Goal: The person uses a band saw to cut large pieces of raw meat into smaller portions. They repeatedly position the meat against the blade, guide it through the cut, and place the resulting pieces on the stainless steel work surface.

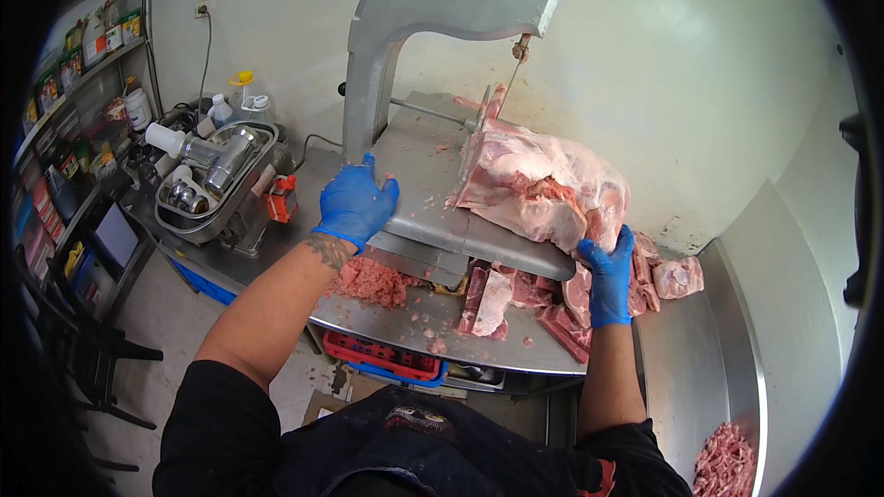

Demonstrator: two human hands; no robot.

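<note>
A large slab of raw meat on the bone (pixel 545 179) lies on the table plate of a meat band saw (pixel 428 172), against an upright guide plate (pixel 476 131) and close by the thin saw blade (pixel 512 86). My right hand (pixel 611 276), in a blue glove, grips the meat's near right end; some of its fingers are hidden under the meat. My left hand (pixel 359 197), gloved in blue, rests at the left edge of the saw table by the column, fingers apart, holding nothing. Cut pieces of meat (pixel 492 300) lie below the saw table.
Crumbly meat scraps (pixel 373 281) lie under the saw's left side. A tray of metal grinder parts (pixel 217 172) stands at the left, near shelves of bottles and packets (pixel 83 48). A red basket (pixel 380 353) sits below the steel bench. Small meat pieces (pixel 725 462) lie at bottom right.
</note>
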